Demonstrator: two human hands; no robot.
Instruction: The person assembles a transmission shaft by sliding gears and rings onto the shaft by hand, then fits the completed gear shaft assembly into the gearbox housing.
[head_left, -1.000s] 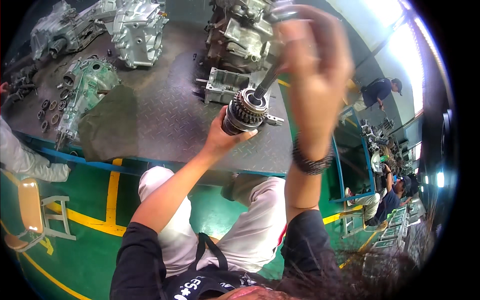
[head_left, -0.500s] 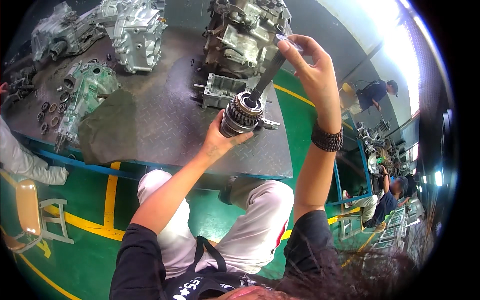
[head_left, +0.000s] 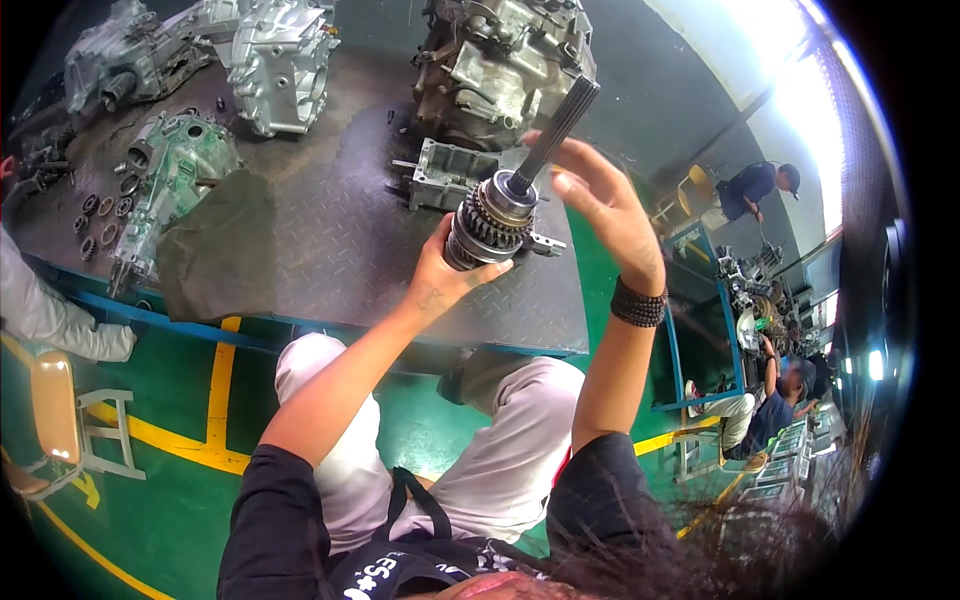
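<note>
My left hand (head_left: 440, 275) is closed round the lower end of a gear shaft (head_left: 490, 228), a stack of toothed gears. From the stack a long splined end (head_left: 558, 130) rises, tilted up and to the right. A shiny bearing ring (head_left: 512, 192) sits round the foot of the splines. My right hand (head_left: 612, 205) is just right of the splined end, its fingers apart and bent, some partly behind the shaft. Nothing shows in it. Behind the gears, on the metal table (head_left: 340, 230), lies an open, box-like metal housing (head_left: 440, 170).
A large gearbox (head_left: 500, 70) stands at the back. Silver casings (head_left: 275, 75) and a green-stained casing (head_left: 185, 170) with several bearing rings are at the left. A dark cloth (head_left: 222, 245) hangs over the front edge. Other people (head_left: 750, 190) are at the right.
My right hand has come down from the shaft's tip, where it held a small, shiny, ring-like part. That part no longer shows in the hand. My left hand keeps its hold.
</note>
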